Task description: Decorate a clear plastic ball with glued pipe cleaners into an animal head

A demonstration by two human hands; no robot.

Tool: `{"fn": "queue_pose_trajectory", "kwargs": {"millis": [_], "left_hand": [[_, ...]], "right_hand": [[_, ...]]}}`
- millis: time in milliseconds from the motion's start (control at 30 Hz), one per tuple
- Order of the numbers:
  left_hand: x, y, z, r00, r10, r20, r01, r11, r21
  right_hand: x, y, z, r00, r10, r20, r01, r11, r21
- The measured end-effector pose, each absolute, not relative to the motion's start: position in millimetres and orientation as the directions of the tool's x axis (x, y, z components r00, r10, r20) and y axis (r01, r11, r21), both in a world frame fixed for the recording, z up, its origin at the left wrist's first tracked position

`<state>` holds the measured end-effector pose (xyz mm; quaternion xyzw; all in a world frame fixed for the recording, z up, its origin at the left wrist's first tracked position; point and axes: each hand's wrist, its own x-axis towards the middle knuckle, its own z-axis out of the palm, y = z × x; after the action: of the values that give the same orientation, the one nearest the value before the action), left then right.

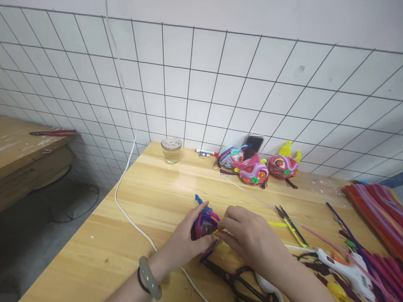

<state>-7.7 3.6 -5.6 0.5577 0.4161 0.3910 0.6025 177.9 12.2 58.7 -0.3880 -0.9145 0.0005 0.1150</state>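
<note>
My left hand [188,236] is wrapped around a small ball [205,223] covered in blue, pink and orange pipe cleaners, with a bare, see-through patch facing up. A blue tuft [198,198] sticks out at its top. Against the ball's right side, my right hand [251,230] pinches a thin yellow pipe cleaner [215,232]. A yellow length [278,224] shows beyond the right hand; whether it is the same piece is hidden. Black scissors [228,276] lie just below the ball, partly under my right forearm.
Three decorated balls [253,171] stand by the tiled wall, near a marker [204,151] and a glass cup [171,150]. Yellow-handled snips [294,228], a white glue gun [345,269] and bundled pipe cleaners [380,219] lie right. A white cable [133,224] crosses the table.
</note>
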Motion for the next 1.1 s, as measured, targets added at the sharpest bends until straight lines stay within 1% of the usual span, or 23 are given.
{"fn": "queue_pose_trajectory", "kwargs": {"millis": [200,333,533,667,767,833,933,1000,1100], "left_hand": [[-7.4,2.8,-5.2,0.309,0.947,-0.084,-0.027,0.097,0.995],[-6.7,3.4,-4.9,0.282,0.956,-0.074,-0.07,0.098,0.993],[-4.0,3.2,-5.0,0.22,0.974,-0.058,-0.075,0.076,0.994],[-2.5,2.0,-1.8,0.205,0.975,-0.085,-0.119,0.111,0.987],[-1.9,1.3,2.5,0.191,0.977,-0.1,-0.173,0.134,0.976],[-1.5,0.7,5.0,0.176,0.979,-0.103,-0.202,0.139,0.97],[-0.5,0.0,6.9,0.166,0.98,-0.111,-0.212,0.145,0.967],[0.1,0.0,7.3,0.151,0.983,-0.107,-0.213,0.139,0.967],[0.9,1.1,8.2,0.125,0.986,-0.106,-0.227,0.132,0.965]], "right_hand": [[177.3,10.5,51.3,-0.647,0.72,0.25,0.723,0.683,-0.098],[174.8,7.0,43.6,-0.595,0.732,0.33,0.748,0.655,-0.104],[166.9,-0.9,28.9,-0.507,0.731,0.456,0.765,0.626,-0.153],[159.1,-4.5,23.7,-0.469,0.71,0.526,0.791,0.602,-0.107],[154.0,-6.3,23.4,-0.462,0.694,0.552,0.798,0.597,-0.083],[151.8,-7.3,24.5,-0.457,0.699,0.55,0.789,0.604,-0.112],[150.4,-8.6,27.3,-0.457,0.721,0.521,0.746,0.629,-0.218],[150.7,-9.3,28.8,-0.465,0.728,0.505,0.717,0.643,-0.267],[152.7,-10.6,28.4,-0.452,0.725,0.52,0.711,0.645,-0.282]]}}
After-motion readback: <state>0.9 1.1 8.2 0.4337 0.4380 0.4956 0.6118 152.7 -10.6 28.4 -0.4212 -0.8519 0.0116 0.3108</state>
